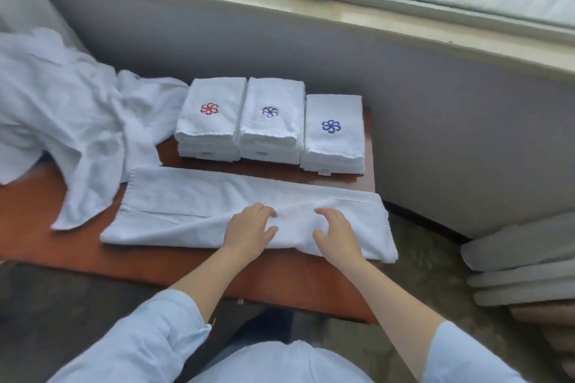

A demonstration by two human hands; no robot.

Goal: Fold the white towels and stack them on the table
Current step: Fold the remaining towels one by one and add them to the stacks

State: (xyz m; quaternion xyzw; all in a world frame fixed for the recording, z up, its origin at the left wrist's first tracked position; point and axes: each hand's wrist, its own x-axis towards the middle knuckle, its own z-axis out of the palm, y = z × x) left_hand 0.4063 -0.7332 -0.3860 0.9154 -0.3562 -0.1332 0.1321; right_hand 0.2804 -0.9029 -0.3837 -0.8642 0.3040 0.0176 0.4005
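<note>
On the table (37, 246), beside a loose heap (62, 102) and three stacks (270, 124), the long towel (174, 208) lies crosswise. Left hand (249, 228) and right hand (337, 235) rest mid-towel — fingers loosely bent, gripping nothing. Smoothing the ridge between them first should keep the next fold square.

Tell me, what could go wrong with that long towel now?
1. The right end of the long towel sticks out past the edge of the table, so it might slip toward the floor.
2. The cloth is bunched up between the left hand and the right hand, so the next fold could come out wrinkled or crooked.
</note>
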